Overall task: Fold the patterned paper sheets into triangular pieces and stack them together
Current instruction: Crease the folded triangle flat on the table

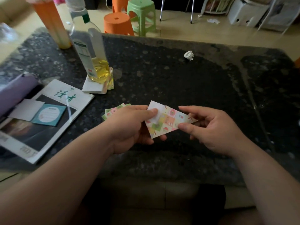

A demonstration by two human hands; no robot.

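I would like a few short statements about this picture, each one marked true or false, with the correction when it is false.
1. The left hand and the right hand both hold the patterned paper. True.
2. The oil bottle lies on its side. False: it stands upright on a stack of paper.
3. A crumpled white paper ball lies on the table beyond the hands. True.
4. The magazine lies to the right of the hands. False: it lies to their left.
5. Some patterned pieces lie on the table just behind the left hand. True.
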